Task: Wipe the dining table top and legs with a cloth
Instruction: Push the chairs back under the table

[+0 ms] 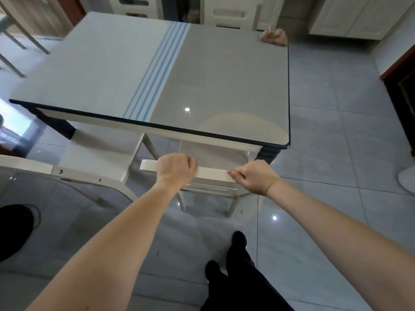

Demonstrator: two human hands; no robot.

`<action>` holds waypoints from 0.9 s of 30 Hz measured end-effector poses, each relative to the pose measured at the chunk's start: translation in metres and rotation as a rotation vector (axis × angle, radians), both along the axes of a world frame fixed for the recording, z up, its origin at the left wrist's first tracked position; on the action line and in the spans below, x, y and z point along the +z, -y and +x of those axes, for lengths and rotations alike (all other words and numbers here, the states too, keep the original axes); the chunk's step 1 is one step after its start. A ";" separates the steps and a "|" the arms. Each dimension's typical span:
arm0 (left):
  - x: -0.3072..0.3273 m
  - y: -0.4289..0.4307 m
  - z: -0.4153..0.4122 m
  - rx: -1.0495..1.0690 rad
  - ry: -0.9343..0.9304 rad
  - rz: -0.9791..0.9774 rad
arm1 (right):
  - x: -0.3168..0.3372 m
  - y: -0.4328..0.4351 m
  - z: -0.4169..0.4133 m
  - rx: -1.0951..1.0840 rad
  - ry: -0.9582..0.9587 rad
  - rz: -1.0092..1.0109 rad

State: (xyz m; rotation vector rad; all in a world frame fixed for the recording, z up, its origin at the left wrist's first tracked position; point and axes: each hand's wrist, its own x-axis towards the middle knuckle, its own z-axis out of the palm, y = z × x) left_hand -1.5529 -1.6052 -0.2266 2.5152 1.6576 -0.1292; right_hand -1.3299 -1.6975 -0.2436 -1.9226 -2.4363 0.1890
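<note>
The dining table point(215, 70) has a glossy grey and white top with blue stripes and a dark rim. A crumpled beige cloth point(274, 36) lies on its far right corner, far from both hands. A dark table leg point(268, 153) shows under the near right corner. A white chair is tucked under the near edge, and both hands grip its top rail point(213, 173). My left hand point(176, 168) is closed over the rail's left part. My right hand point(253, 176) holds the rail's right part.
A second white chair point(74, 169) stands at the left beside the table. Wooden chair legs point(20, 37) are at the far left. White cabinets point(224, 12) line the back. A dark cabinet point(404, 97) and a fan base point(407, 178) are at the right. My dark-trousered legs point(235, 277) stand on grey tiles.
</note>
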 end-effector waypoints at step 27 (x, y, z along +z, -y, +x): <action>-0.006 -0.070 0.046 -0.036 0.107 0.083 | -0.009 -0.067 0.053 -0.033 0.031 0.064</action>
